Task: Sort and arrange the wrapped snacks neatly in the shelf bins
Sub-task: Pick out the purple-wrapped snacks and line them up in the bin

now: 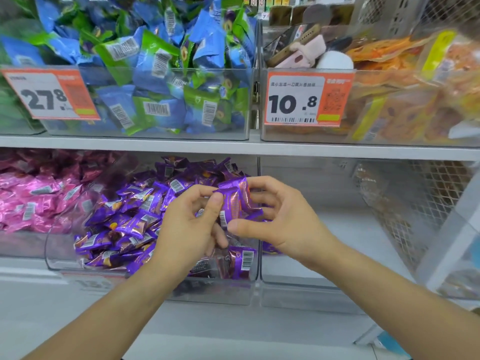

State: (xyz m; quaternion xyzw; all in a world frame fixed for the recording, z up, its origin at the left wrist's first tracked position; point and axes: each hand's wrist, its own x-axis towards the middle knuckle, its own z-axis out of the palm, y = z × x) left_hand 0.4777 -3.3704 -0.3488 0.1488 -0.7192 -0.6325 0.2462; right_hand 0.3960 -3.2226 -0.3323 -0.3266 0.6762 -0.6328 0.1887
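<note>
Shelving: two white shelf boards (233,146) run across the view, each carrying clear plastic bins side by side; a pale floor shows below, blurred
Lower middle bin: a clear plastic bin (213,292) on the lower shelf, heaped with small shiny purple foil-wrapped snacks (135,224), many showing white barcode patches
Held snacks: a small stack of purple foil-wrapped snacks (235,201) is raised just above the heap, at the bin's right side
Left hand: the left hand (189,224) has its fingers curled, thumb pressed against the stack's left face
Right hand: the right hand (280,216) has fingers curled over the top and right of the same stack, thumb stretched below it
Lower left bin: shiny pink foil-wrapped snacks (39,203) fill the neighbouring bin
Lower right bin: a clear bin (311,289) just right of the purple one; its contents cannot be told
Upper left bin: blue and green wrapped packets (166,74) piled high behind an orange and white price tag reading 27.8 (49,94)
Upper right bin: orange and yellow bagged snacks (405,100) behind an orange and white price tag reading 10.8 (306,100)
Right edge: a grey metal mesh panel (415,203), blurred
</note>
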